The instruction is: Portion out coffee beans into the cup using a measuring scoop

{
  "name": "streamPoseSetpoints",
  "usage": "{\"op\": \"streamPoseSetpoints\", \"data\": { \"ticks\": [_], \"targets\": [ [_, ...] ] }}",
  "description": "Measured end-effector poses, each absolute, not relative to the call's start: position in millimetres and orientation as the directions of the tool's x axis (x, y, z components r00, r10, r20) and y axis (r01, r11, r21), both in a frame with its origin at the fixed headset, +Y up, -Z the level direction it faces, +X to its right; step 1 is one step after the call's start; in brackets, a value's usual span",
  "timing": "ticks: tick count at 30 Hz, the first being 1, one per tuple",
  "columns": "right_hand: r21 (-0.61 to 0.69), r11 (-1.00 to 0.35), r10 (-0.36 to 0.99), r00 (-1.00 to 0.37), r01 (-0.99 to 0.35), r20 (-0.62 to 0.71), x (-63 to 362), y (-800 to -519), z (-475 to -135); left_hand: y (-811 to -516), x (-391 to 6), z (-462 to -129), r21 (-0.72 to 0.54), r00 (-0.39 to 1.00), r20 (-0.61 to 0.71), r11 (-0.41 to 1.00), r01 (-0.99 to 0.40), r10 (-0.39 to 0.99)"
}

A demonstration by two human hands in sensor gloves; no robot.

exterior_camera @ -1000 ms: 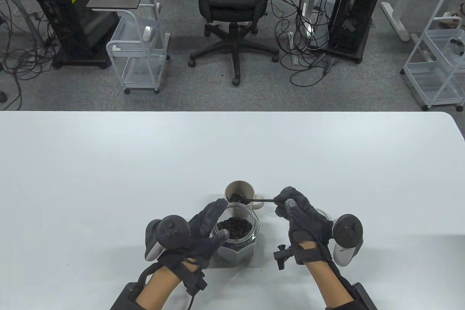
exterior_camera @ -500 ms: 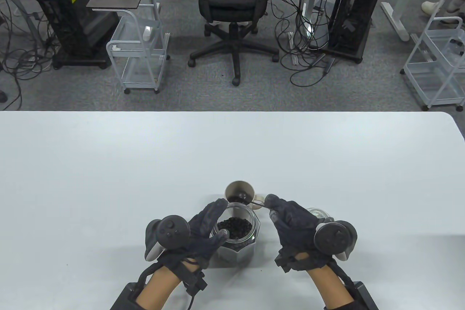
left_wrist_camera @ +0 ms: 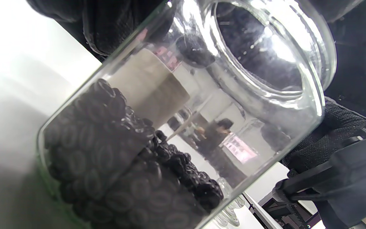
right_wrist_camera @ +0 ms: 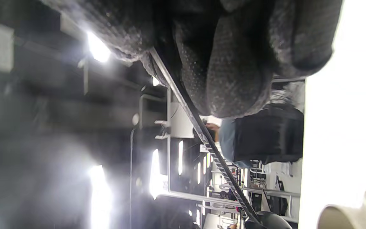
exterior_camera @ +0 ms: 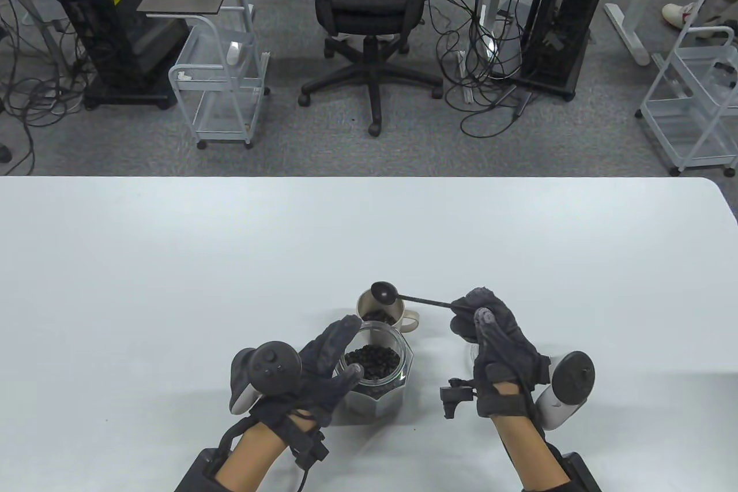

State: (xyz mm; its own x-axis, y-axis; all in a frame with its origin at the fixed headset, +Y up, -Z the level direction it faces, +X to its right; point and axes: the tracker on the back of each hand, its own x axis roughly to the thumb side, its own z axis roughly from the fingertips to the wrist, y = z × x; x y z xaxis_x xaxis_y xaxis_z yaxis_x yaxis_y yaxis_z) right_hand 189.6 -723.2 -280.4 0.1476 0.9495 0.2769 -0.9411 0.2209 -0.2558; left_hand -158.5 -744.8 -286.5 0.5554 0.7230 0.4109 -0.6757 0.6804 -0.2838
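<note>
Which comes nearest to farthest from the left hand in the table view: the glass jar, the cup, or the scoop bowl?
Measured from the left hand:
1. Glass jar: gripped by that hand, just to its right.
2. Cup: directly behind the jar, holding some beans.
3. Scoop bowl: raised over the cup's far rim, held by its handle in the right hand.

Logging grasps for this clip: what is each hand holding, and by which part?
The right hand pinches the measuring scoop at the end of its handle. The left hand grips the glass jar around its side, fingers near the rim.
</note>
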Motion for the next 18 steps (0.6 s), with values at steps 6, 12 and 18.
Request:
{"op": "streamPoseSetpoints", "data": {
  "ticks": [6,12,18],
  "targets": [
    [-0.239,0.382,0.918,0.337,-0.892,0.209,196.1,-728.1,-276.9,-744.8,-158.7,-286.4,-0.283,0.555,0.410,0.680,-0.676,0.723],
    [-0.198,0.294,0.929,0.231,-0.935,0.290,195.6,-717.0,-276.2,-744.8,-158.5,-286.3,-0.284,0.554,0.410,0.679,-0.677,0.725],
    [-0.159,0.090,0.910,0.016,-0.983,0.414,184.1,-698.5,-269.9,-744.8,-158.6,-286.3,-0.285,0.553,0.410,0.678,-0.678,0.725]
  ]
}}
